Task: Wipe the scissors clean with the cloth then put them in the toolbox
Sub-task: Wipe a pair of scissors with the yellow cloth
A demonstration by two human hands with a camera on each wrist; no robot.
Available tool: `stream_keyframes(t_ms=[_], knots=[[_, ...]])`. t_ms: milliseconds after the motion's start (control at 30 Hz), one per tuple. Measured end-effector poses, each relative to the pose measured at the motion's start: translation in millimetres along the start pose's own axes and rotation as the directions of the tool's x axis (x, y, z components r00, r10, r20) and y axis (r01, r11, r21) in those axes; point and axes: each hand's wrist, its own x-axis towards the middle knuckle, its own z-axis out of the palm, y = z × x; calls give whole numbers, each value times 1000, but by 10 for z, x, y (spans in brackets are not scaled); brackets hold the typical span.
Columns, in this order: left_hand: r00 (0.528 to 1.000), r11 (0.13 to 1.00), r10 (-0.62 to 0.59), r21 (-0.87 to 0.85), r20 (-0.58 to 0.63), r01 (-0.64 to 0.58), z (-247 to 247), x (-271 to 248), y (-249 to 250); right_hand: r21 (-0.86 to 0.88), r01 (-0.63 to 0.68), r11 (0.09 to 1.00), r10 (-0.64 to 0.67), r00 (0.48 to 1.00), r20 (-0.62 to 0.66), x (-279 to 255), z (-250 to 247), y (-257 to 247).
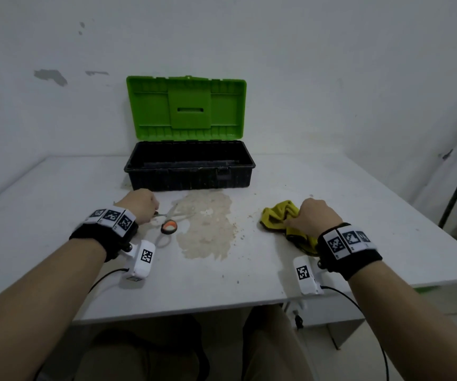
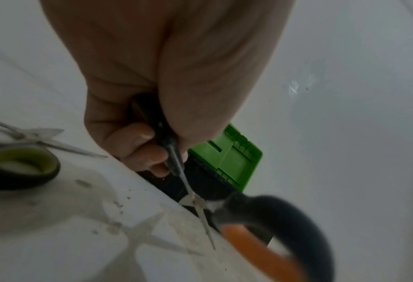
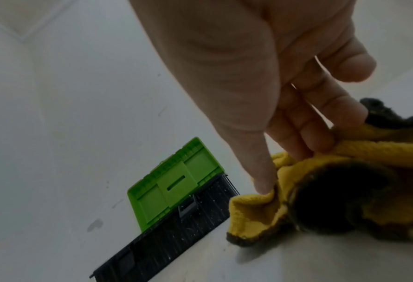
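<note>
The left hand (image 1: 139, 204) grips one black handle of the scissors (image 1: 173, 219), blades open, left of a pale stain (image 1: 208, 226). The right hand (image 1: 316, 217) pinches the yellow cloth (image 1: 276, 215), which lies crumpled at the right of the surface (image 1: 249, 281). At the far edge stands the toolbox (image 1: 190, 166), green lid upright.

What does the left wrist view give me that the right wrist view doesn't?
Left wrist only: the left hand gripping one black handle of the scissors, blades spread open, the orange-lined loop hanging free. Right wrist only: the right hand pinching the yellow cloth on the table. Both show the toolbox standing open, green lid up against the wall.
</note>
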Motion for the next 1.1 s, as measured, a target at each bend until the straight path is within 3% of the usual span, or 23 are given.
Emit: stream_keyframes(t_ms=[67,233,333,433,667,800,967,1100], knots=[[1000,998,3,-66,-15,-4,-8,-31,4,-38,-6,999,6,1000,15,-24,41,-14],[994,912,22,-410,109,24,8,-138,11,-61,15,998,-14,1000,4,-40,55,-43],[991,818,76,-575,111,2,126,-252,165,23,16,1000,-13,995,-97,-85,-70,-81],[983,756,152,-653,104,-48,271,-390,408,180,98,979,-56,973,-226,-151,-194,-134],[967,679,246,-725,73,-118,491,-567,812,445,411,796,-237,887,-396,-322,-327,-217],[961,673,270,-726,61,-143,478,-566,896,527,432,732,-321,901,-293,-374,-382,-225],[954,675,292,-722,72,-152,499,-539,956,445,510,736,-466,859,-214,-347,-395,-187],[948,698,309,-694,69,-177,567,-535,967,658,494,569,-439,859,-265,-301,-280,-267]])
